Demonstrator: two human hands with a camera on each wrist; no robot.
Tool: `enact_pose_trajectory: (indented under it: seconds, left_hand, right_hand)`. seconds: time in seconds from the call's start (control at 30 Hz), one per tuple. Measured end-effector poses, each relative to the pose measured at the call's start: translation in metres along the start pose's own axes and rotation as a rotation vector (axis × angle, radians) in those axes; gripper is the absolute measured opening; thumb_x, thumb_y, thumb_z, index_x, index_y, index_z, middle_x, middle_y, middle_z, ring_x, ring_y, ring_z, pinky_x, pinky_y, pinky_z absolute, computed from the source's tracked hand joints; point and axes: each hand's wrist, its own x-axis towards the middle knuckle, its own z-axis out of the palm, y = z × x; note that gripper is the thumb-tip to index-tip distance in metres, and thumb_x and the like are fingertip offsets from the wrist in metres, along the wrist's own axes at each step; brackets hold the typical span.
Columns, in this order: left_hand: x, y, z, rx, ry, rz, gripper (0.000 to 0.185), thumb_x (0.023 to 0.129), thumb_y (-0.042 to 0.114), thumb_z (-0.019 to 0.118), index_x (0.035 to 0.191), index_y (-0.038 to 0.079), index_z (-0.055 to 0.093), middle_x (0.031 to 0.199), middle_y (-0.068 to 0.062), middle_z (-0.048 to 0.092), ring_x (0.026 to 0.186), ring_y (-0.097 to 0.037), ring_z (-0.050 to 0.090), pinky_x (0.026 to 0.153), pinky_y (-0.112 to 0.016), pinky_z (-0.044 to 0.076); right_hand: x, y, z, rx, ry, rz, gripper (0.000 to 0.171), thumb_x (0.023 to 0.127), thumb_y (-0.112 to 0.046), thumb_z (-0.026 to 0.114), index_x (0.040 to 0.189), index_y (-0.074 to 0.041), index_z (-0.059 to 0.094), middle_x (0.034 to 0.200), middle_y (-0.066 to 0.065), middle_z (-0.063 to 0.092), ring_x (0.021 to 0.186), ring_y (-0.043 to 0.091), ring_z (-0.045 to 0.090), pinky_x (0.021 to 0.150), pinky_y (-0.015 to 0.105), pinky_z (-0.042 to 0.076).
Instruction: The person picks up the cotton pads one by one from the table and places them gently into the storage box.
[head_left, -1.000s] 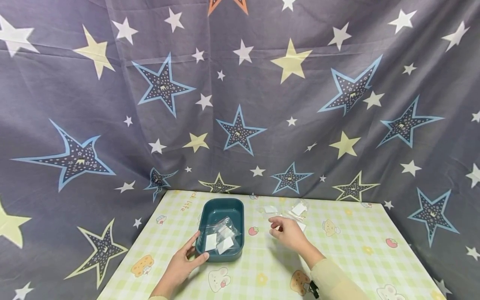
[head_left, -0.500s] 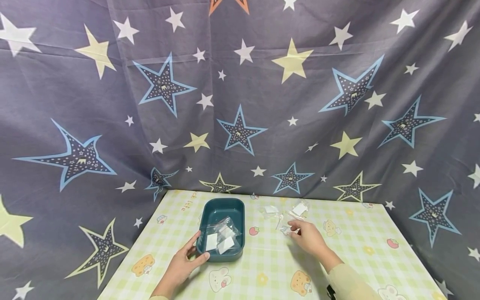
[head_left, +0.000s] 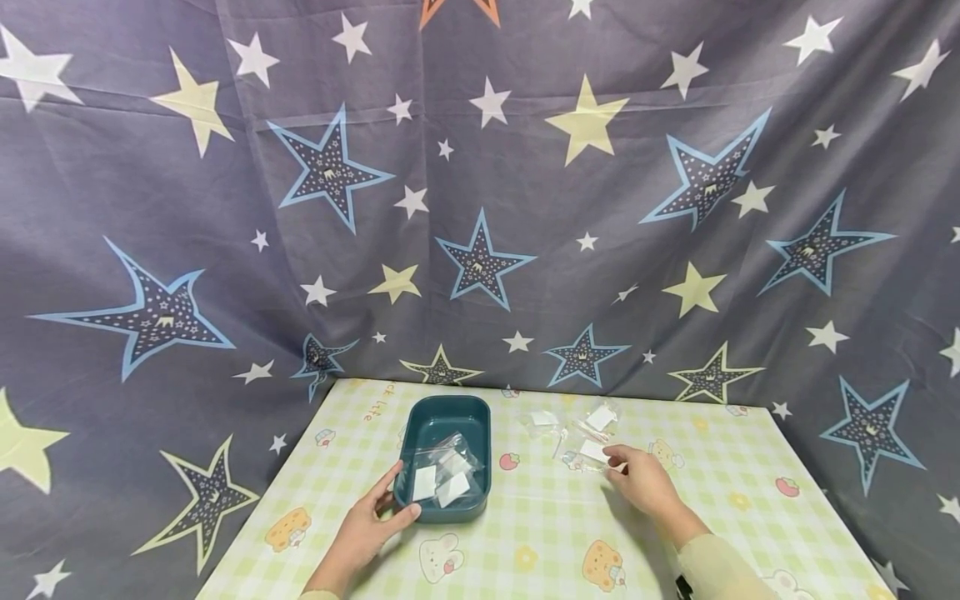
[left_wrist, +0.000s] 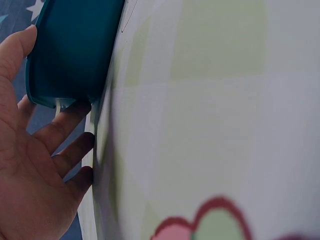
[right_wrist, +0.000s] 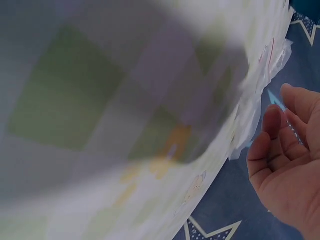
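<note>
The table (head_left: pixel 525 533) carries a teal tray (head_left: pixel 447 425). The left hand (head_left: pixel 367 525) grips the tray's near corner. Right of the tray lie clear packets (head_left: pixel 588 450); the right hand (head_left: pixel 645 483), fingers relaxed, touches the nearest one. I think it is best to pinch one packet only, by its edge.

Star-printed grey curtain (head_left: pixel 480 208) behind a table with checked cloth (head_left: pixel 540 533)

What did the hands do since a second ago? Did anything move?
The right hand slid to the right across the table and now lies beside the loose clear packets, fingertips at one; no grip shows. The left hand stayed on the teal tray, and the packets inside stayed put.
</note>
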Motion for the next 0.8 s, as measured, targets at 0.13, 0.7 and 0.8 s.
enact_pose_trajectory:
  seconds: [0.13, 0.7, 0.8]
  left_hand:
    - [-0.001, 0.001, 0.0, 0.004, 0.009, -0.001, 0.089, 0.092, 0.047, 0.084, 0.167, 0.034, 0.039, 0.157, -0.028, 0.055, 0.141, -0.044, 0.06, 0.12, -0.062, 0.045]
    - [-0.003, 0.003, 0.0, 0.012, 0.005, -0.009, 0.088, 0.093, 0.047, 0.083, 0.167, 0.033, 0.038, 0.159, -0.028, 0.053, 0.142, -0.045, 0.059, 0.12, -0.061, 0.046]
    - [-0.002, 0.004, 0.0, 0.013, 0.002, -0.009, 0.088, 0.093, 0.047, 0.083, 0.167, 0.033, 0.038, 0.158, -0.029, 0.053, 0.142, -0.045, 0.059, 0.12, -0.061, 0.046]
  right_hand:
    - [0.002, 0.008, -0.004, 0.001, 0.0, 0.026, 0.037, 0.093, -0.007, 0.076, 0.13, -0.001, 0.073, 0.107, 0.011, 0.08, 0.087, 0.02, 0.072, 0.079, 0.041, 0.06]
    - [0.01, 0.021, -0.006, 0.033, 0.022, 0.07, 0.042, 0.095, -0.011, 0.075, 0.136, 0.001, 0.07, 0.125, 0.025, 0.075, 0.09, 0.027, 0.076, 0.074, 0.041, 0.061]
    - [0.013, 0.022, -0.003, 0.042, 0.016, 0.088, 0.045, 0.096, -0.014, 0.076, 0.138, 0.001, 0.068, 0.132, 0.027, 0.072, 0.096, 0.031, 0.077, 0.079, 0.046, 0.063]
